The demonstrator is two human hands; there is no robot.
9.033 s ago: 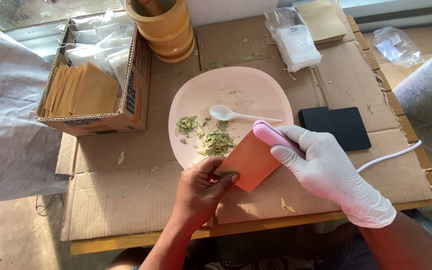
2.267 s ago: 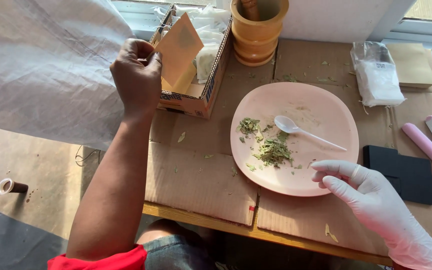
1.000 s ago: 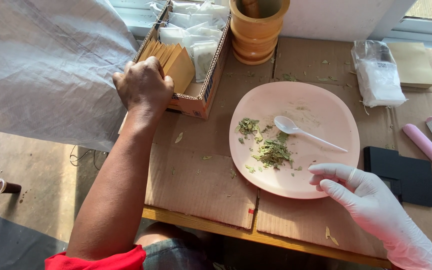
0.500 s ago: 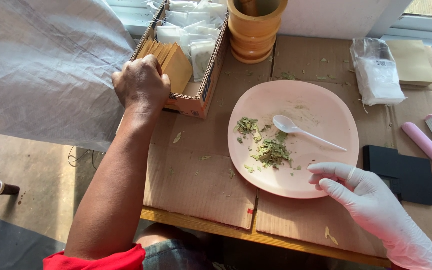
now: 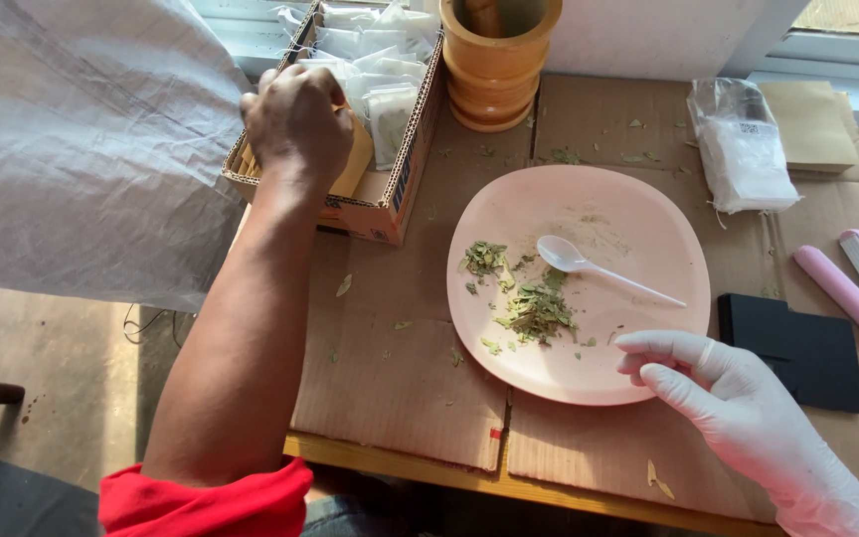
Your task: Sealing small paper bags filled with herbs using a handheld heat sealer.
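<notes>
The bare left hand [image 5: 297, 124] is curled over brown packets [image 5: 350, 164] in the cardboard box [image 5: 390, 204]; whether it pinches one I cannot tell. A careless pull could tip the box. The gloved right hand [image 5: 728, 408], fingers spread, touches the pink plate [image 5: 638, 229] (a nudge might scatter the dried leaves [image 5: 534, 308]).

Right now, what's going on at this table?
The bare left hand reaches into the cardboard box among the brown paper envelopes. The gloved right hand rests its fingertips at the rim of the pink plate, which holds crushed dried leaves and a white plastic spoon. A wooden mortar stands behind.
</notes>
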